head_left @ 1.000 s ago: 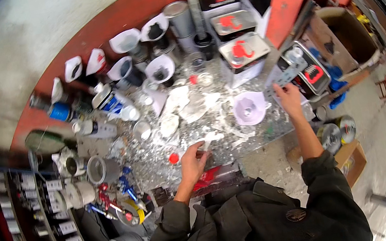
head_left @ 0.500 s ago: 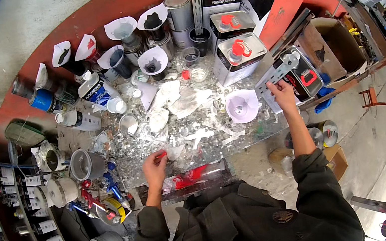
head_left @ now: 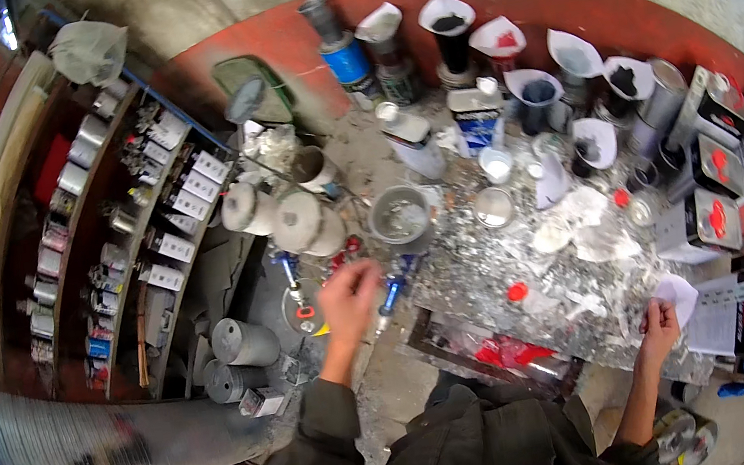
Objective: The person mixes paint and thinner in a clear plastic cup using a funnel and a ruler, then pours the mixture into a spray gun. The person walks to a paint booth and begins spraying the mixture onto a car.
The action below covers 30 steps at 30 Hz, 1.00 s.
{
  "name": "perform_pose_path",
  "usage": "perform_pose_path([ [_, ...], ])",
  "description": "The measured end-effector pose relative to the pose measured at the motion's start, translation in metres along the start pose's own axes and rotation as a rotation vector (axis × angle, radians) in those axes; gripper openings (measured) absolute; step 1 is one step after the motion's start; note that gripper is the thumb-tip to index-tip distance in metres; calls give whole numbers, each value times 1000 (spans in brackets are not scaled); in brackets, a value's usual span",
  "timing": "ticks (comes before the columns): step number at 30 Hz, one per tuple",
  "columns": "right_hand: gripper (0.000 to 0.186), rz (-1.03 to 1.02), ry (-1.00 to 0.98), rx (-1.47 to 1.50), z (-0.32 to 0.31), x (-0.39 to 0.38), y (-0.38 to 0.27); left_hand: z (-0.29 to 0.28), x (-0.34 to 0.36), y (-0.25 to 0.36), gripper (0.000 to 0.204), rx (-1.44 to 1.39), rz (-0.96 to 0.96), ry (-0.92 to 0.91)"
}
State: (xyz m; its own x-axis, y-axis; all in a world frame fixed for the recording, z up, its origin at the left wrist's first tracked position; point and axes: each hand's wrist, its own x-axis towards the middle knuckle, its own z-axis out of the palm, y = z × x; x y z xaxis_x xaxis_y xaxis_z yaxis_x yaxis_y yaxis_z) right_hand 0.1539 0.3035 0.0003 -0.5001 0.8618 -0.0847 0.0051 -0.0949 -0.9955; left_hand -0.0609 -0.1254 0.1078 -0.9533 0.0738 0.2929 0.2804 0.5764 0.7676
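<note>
My right hand (head_left: pixel 657 331) is closed on the edge of a white paper paint strainer (head_left: pixel 676 296) at the table's right front. My left hand (head_left: pixel 349 299) is raised at the left end of the table, smeared by motion, so its grip cannot be read. Below and around it are spray guns: one with blue parts (head_left: pixel 396 289) to its right and one with red parts (head_left: pixel 350 249) just behind it. A loose red cap (head_left: pixel 518 291) lies on the paint-spattered tabletop (head_left: pixel 467 276) between my hands.
A grey mixing tub (head_left: pixel 399 216) stands behind the blue spray gun. Strainers in cups (head_left: pixel 573 59) line the back wall. Metal cans with red caps (head_left: pixel 697 225) crowd the right side. Shelves of small tins (head_left: pixel 111 215) rise at left. An open drawer (head_left: pixel 498 349) juts out in front.
The view has swung left. My left hand has let go of the red cap and moved left toward the spray guns. My right hand has left the metal strip and gripped the paper strainer.
</note>
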Motion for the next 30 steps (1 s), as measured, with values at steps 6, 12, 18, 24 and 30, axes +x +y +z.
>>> perform_pose_path([
  [6, 13, -64, -220, -48, 84, -37, -18, -119, 191, -45, 61, 214, 115, 462],
  [12, 14, -105, -276, -125, 131, -82, -38, -117, 321, -66, 115, 428, -128, 334],
  [18, 13, -93, -271, -128, 140, -99, -38, -109, 327, -71, 115, 340, -94, 340],
  [24, 6, -33, -481, -51, 180, -97, -77, -86, 257, -16, 115, -126, 360, 319],
  [30, 66, 174, -1143, 253, 261, -85, -141, -35, 120, 44, 119, -649, 484, -102],
])
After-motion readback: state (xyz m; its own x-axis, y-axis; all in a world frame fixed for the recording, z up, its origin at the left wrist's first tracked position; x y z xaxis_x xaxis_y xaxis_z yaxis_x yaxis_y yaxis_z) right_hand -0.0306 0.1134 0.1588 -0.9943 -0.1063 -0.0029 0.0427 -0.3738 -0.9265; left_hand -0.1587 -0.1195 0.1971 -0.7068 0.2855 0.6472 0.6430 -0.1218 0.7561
